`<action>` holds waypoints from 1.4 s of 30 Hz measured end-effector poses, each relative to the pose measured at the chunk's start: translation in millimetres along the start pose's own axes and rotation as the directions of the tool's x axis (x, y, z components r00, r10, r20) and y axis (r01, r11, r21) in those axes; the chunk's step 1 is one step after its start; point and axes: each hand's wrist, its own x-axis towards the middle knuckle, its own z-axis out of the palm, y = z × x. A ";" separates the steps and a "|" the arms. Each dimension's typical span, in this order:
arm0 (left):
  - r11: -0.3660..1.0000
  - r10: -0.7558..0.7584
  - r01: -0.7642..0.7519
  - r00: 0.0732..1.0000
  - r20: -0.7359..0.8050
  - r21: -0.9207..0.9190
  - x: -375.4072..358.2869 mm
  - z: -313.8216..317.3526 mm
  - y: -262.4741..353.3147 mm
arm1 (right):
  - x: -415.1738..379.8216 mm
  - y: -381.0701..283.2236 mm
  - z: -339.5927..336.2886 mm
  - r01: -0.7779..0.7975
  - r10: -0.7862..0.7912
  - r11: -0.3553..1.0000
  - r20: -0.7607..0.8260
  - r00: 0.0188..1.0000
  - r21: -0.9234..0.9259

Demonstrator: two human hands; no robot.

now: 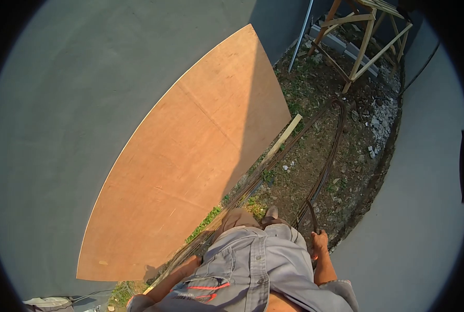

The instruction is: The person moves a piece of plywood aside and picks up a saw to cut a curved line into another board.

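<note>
A large plywood sheet [180, 156] leans against the grey wall on my left, partly in shade. My left hand [192, 263] hangs low beside its bottom edge, close to the long thin rods [242, 193] along its foot; its fingers are hardly visible against my shirt. On the other side, my right hand [320, 240] is closed around the near end of a dark, slightly curved bar [312, 214], which points forward. The bar's far end overlaps a bent bundle of thin steel rods [327, 165] lying on the ground.
A wooden trestle [366, 48] stands ahead at the upper right, near concrete blocks [336, 40]. A metal pole [300, 36] leans at the wall. Grey walls [419, 208] flank the narrow dirt strip. A wooden batten [286, 136] and white rubble [382, 122] lie there.
</note>
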 end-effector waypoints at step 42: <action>0.672 0.574 0.315 0.351 -0.740 0.670 63.6 -302.7 417.4 | -33.7 -90.8 -1.0 -0.152 0.149 0.977 -0.037 0.988 -0.149</action>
